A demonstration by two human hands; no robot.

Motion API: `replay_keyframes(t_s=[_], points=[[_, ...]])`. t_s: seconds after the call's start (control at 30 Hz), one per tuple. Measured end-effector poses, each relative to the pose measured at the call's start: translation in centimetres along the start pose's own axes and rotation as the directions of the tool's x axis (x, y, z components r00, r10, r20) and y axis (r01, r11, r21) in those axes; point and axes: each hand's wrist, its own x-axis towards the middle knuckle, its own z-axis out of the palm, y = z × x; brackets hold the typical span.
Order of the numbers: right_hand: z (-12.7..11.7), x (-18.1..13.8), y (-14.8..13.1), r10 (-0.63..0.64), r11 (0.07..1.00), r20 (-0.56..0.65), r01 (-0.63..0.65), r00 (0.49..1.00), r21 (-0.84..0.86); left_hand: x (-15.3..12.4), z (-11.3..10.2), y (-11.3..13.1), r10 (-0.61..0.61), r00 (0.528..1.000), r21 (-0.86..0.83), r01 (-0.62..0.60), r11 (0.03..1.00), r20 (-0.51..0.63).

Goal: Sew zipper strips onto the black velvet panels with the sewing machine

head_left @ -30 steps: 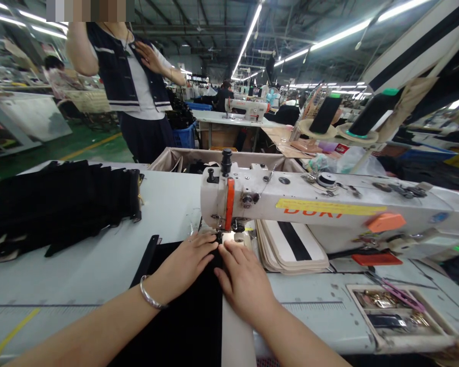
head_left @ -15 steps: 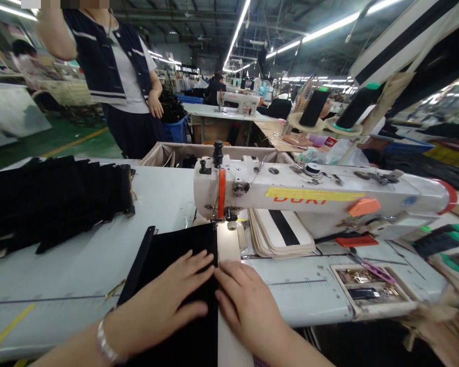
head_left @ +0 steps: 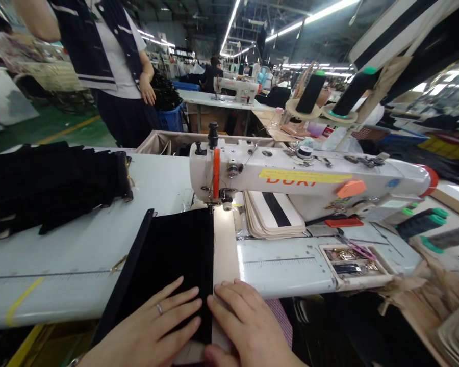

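A black fabric panel (head_left: 168, 255) lies under the needle area of a white sewing machine (head_left: 252, 176). Along its right edge runs a beige strip (head_left: 225, 250), which also reaches the presser foot (head_left: 210, 208). My left hand (head_left: 156, 323) rests flat on the near part of the black panel, fingers spread, a ring on one finger. Beside it, my right hand (head_left: 245, 318) lies with fingers stretched over the beige strip, fingertips touching the seam between strip and black fabric. Its thumb is partly cut off by the lower frame edge.
A pile of black pieces (head_left: 57, 183) lies on the left of the table. Striped white panels (head_left: 273, 214) are stacked behind the strip. A parts tray (head_left: 354, 265) with scissors (head_left: 355, 244) sits at right. Across the table stands a person (head_left: 110, 66).
Both hands have drawn back toward me along the fabric, away from the needle. More black panel and beige strip now show before the machine. The view has shifted slightly.
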Motion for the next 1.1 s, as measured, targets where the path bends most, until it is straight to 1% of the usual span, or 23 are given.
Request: replay_keyframes(t_s=[0.07, 0.13, 0.2, 0.23, 0.3, 0.37, 0.43, 0.57, 0.73, 0.87, 0.9, 1.03, 1.1], points=[[0.5, -0.2, 0.1, -0.039, 0.998, -0.02, 0.038, 0.999, -0.045, -0.1, -0.2, 0.1, -0.016, 1.0, -0.001, 0.016, 1.0, -0.014], [1.0, -0.4, 0.2, -0.072, 0.992, -0.043, 0.067, 0.996, -0.11, 0.1, -0.6, 0.1, 0.0, 0.999, 0.024, 0.001, 1.0, -0.033], [1.4, -0.3, 0.2, -0.089, 0.984, -0.091, 0.073, 0.992, -0.163, 0.6, -1.3, -0.1, 0.029, 0.999, 0.041, -0.027, 0.999, -0.038], [1.4, -0.2, 0.1, -0.097, 0.981, -0.132, 0.072, 0.986, -0.178, 0.9, -1.6, -0.3, 0.021, 0.999, 0.047, -0.019, 0.999, -0.041], [1.5, 0.2, 0.0, -0.115, 0.978, -0.205, 0.075, 0.972, -0.194, 1.9, -2.1, -0.9, -0.06, 0.997, 0.066, 0.064, 0.996, -0.058], [1.6, 0.5, -0.1, -0.134, 0.973, -0.234, 0.083, 0.963, -0.216, 3.0, -2.1, -1.6, -0.164, 0.983, 0.079, 0.171, 0.982, -0.086], [1.8, 0.7, -0.2, -0.152, 0.966, -0.249, 0.091, 0.956, -0.241, 4.0, -1.7, -2.4, -0.207, 0.974, 0.072, 0.214, 0.974, -0.096], [2.4, 0.9, 0.0, -0.167, 0.959, -0.286, 0.087, 0.944, -0.27, 4.9, -1.0, -3.5, -0.198, 0.978, 0.049, 0.202, 0.978, -0.064], [2.8, 1.7, 0.4, -0.169, 0.957, -0.28, 0.09, 0.945, -0.277, 5.0, -1.0, -4.3, -0.205, 0.975, 0.051, 0.21, 0.976, -0.088], [2.9, 2.8, 0.9, -0.15, 0.967, -0.35, 0.064, 0.924, -0.246, 5.7, -0.9, -5.5, -0.212, 0.975, 0.069, 0.216, 0.974, -0.067], [2.8, 3.0, 1.0, -0.144, 0.971, -0.345, 0.065, 0.927, -0.23, 5.9, -0.8, -5.9, -0.218, 0.974, 0.07, 0.222, 0.972, -0.063], [1.9, 3.6, 1.7, -0.141, 0.978, -0.189, 0.106, 0.972, -0.182, 7.0, -0.5, -7.3, -0.24, 0.967, 0.051, 0.244, 0.968, -0.08], [1.5, 3.8, 2.0, -0.13, 0.981, -0.147, 0.105, 0.981, -0.165, 7.0, -0.5, -7.4, -0.235, 0.968, 0.044, 0.239, 0.97, -0.09]])
